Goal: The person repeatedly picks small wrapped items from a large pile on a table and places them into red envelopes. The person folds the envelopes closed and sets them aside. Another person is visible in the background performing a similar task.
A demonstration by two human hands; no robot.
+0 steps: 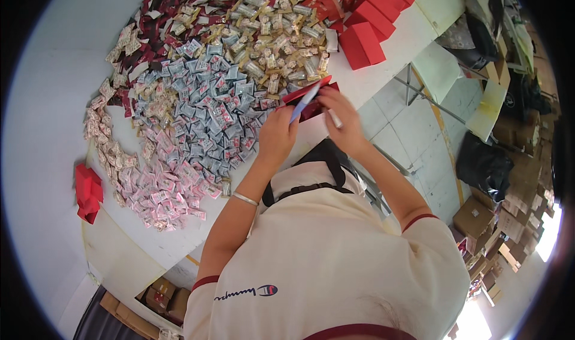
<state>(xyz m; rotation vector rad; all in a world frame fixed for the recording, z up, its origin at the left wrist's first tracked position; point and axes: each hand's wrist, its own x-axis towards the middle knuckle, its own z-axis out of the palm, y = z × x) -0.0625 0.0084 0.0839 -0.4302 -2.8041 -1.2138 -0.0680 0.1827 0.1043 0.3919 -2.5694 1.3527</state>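
Note:
At the near edge of the table, my left hand is closed around the lower end of a long, pointed white-and-blue strip; its kind is unclear. The strip slants up across an open red box, dark red inside. Slightly blurred, my right hand is at the box's right side, its fingers curled. A small white piece shows at those fingers, too blurred to name. Blue-grey wrapped sweets lie in a heap just left of the box, and gold-and-clear wrapped sweets lie beyond it.
Pink packets, cream printed packets and dark red packets cover more of the table. Red boxes stand in a row at the far right; another red box sits far left. Cardboard cartons are stacked beyond the tiled floor.

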